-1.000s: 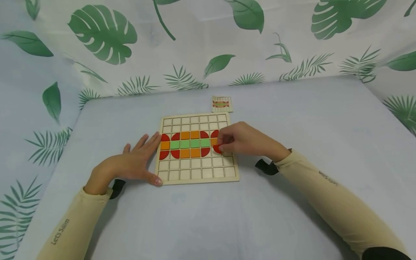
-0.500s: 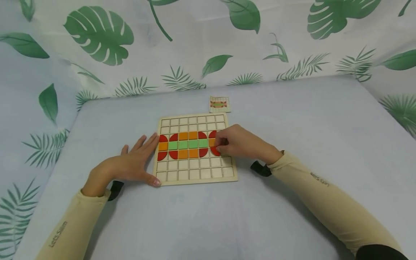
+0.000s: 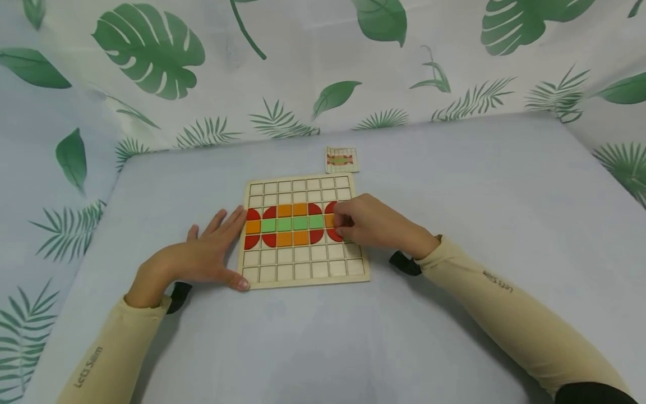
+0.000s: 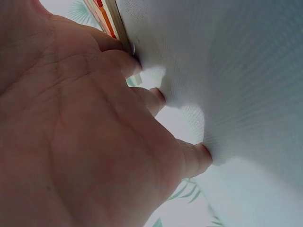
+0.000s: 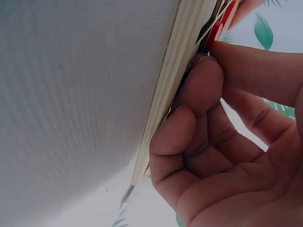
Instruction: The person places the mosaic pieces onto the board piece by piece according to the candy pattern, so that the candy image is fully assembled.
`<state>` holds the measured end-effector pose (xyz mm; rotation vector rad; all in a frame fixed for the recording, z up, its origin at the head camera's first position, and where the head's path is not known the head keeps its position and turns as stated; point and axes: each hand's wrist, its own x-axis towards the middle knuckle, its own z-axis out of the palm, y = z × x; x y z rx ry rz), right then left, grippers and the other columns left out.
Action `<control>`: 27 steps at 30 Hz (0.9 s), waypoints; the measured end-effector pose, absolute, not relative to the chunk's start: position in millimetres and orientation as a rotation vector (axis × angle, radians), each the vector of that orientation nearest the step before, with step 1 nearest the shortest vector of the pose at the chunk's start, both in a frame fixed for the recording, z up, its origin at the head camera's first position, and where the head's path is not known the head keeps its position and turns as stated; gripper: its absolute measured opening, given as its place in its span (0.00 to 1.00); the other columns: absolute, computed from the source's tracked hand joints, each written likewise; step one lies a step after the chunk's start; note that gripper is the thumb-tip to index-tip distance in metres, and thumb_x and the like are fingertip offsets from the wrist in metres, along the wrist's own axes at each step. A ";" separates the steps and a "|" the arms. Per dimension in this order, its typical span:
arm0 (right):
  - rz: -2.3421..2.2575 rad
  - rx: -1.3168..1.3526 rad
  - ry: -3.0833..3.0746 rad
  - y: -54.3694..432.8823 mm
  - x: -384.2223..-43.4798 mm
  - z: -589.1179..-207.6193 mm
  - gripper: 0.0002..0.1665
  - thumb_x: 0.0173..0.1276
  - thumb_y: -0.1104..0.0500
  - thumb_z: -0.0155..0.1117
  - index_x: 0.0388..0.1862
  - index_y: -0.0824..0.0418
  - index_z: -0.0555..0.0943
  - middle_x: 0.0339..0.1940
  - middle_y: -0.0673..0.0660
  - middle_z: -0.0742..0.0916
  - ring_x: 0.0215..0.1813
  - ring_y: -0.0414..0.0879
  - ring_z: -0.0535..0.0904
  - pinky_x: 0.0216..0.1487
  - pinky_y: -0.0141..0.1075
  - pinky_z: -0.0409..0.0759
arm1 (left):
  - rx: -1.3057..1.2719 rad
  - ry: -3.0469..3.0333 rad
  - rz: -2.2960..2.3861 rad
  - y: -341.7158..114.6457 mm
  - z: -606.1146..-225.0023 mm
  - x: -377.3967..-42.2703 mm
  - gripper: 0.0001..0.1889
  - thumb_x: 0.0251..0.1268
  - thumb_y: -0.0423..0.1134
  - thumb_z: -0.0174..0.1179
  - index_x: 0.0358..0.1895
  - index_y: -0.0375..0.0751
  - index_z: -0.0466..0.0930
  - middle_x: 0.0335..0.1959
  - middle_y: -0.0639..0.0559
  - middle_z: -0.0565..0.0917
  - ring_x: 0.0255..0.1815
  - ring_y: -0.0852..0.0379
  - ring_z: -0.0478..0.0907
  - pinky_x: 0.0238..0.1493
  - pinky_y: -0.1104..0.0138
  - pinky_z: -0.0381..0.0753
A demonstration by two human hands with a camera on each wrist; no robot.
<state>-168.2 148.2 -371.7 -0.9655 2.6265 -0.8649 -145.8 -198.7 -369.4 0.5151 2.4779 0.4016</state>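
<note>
A square wooden grid board [image 3: 303, 272] lies on the table, with green and orange squares and red rounded pieces across its middle rows. My left hand [image 3: 199, 257] is spread along the board's left edge, fingers straight, the thumb at the near corner. In the left wrist view, its fingertips [image 4: 201, 156] touch the cloth beside the board. On the right side of the board, my right hand [image 3: 375, 223] has its fingers curled and pinches a red rounded piece [image 3: 333, 235] in its cell. The fingers partly cover that piece and an orange square [image 3: 330, 220].
A small card [image 3: 342, 160] printed with a similar pattern lies just behind the board. Pale cloth [image 3: 454, 185] covers the table. A leaf-printed curtain [image 3: 282, 73] hangs at the back and sides.
My right hand has lowered the red piece from a tilted position into a cell on the right, then stayed there. My left hand keeps its place at the board's edge.
</note>
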 end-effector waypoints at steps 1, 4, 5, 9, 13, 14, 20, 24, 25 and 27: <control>-0.860 -0.963 2.631 148.2 -167.5 -371.3 0.12 0.70 0.70 0.72 0.29 0.58 0.82 0.25 0.49 0.80 0.30 0.45 0.75 0.34 0.38 0.74 | 0.518 2.479 0.403 -198.2 -368.8 -145.4 0.78 0.48 0.66 0.81 0.89 0.40 0.31 0.90 0.42 0.31 0.87 0.31 0.25 0.72 0.22 0.29; -0.855 -0.952 2.636 148.7 -165.6 -370.5 0.12 0.70 0.71 0.71 0.29 0.58 0.81 0.25 0.49 0.80 0.31 0.45 0.75 0.34 0.38 0.74 | 0.523 2.480 0.406 -197.4 -368.1 -144.7 0.78 0.47 0.66 0.82 0.89 0.40 0.31 0.90 0.41 0.32 0.86 0.31 0.25 0.71 0.21 0.29; -0.855 -0.945 2.635 148.9 -165.1 -370.3 0.12 0.70 0.71 0.71 0.29 0.58 0.81 0.25 0.49 0.80 0.31 0.45 0.75 0.34 0.38 0.74 | 0.522 2.480 0.406 -197.1 -368.0 -144.6 0.78 0.47 0.66 0.82 0.89 0.40 0.32 0.90 0.41 0.32 0.86 0.31 0.25 0.71 0.21 0.29; -0.851 -0.949 2.626 149.1 -164.8 -370.8 0.12 0.70 0.71 0.71 0.30 0.58 0.82 0.26 0.49 0.80 0.30 0.45 0.75 0.33 0.37 0.74 | 0.512 2.476 0.390 -196.8 -369.0 -145.1 0.78 0.47 0.66 0.82 0.89 0.40 0.32 0.90 0.42 0.32 0.87 0.32 0.25 0.72 0.22 0.29; -0.846 -0.961 2.628 148.8 -165.1 -371.5 0.11 0.70 0.71 0.71 0.30 0.59 0.82 0.26 0.49 0.81 0.30 0.45 0.75 0.33 0.37 0.74 | 0.505 2.476 0.387 -197.4 -370.8 -145.8 0.78 0.47 0.66 0.81 0.89 0.40 0.32 0.90 0.43 0.32 0.87 0.33 0.24 0.72 0.22 0.29; -0.846 -0.956 2.629 148.7 -164.9 -371.4 0.11 0.70 0.71 0.71 0.30 0.59 0.82 0.25 0.49 0.81 0.30 0.45 0.75 0.33 0.37 0.74 | 0.505 2.475 0.393 -197.4 -371.2 -145.6 0.78 0.47 0.66 0.81 0.89 0.40 0.32 0.90 0.43 0.32 0.87 0.33 0.24 0.73 0.22 0.28; -0.877 -0.901 2.602 150.9 -162.9 -372.6 0.11 0.71 0.69 0.71 0.30 0.58 0.83 0.25 0.48 0.81 0.30 0.44 0.75 0.32 0.36 0.74 | 0.505 2.466 0.409 -196.5 -373.3 -143.2 0.77 0.48 0.66 0.82 0.89 0.40 0.32 0.90 0.43 0.31 0.87 0.33 0.25 0.73 0.23 0.28; -0.946 -0.892 2.567 158.5 -165.2 -370.5 0.10 0.74 0.67 0.70 0.30 0.58 0.84 0.24 0.48 0.81 0.29 0.44 0.75 0.31 0.36 0.73 | 0.513 2.465 0.396 -196.9 -373.2 -142.5 0.77 0.49 0.67 0.81 0.89 0.40 0.31 0.90 0.43 0.31 0.87 0.33 0.25 0.73 0.23 0.29; -0.964 -0.883 2.569 161.3 -166.9 -369.2 0.10 0.74 0.67 0.69 0.31 0.58 0.85 0.25 0.48 0.82 0.29 0.44 0.75 0.32 0.36 0.73 | 0.519 2.461 0.397 -197.7 -372.5 -142.9 0.77 0.50 0.67 0.80 0.89 0.40 0.31 0.90 0.43 0.31 0.87 0.33 0.25 0.73 0.23 0.29; -0.998 -0.845 2.600 168.1 -171.3 -363.9 0.08 0.76 0.66 0.68 0.34 0.60 0.86 0.26 0.50 0.83 0.30 0.45 0.76 0.33 0.38 0.74 | 0.534 2.448 0.415 -201.4 -369.6 -145.1 0.74 0.54 0.68 0.77 0.89 0.40 0.33 0.90 0.42 0.33 0.87 0.33 0.26 0.73 0.23 0.30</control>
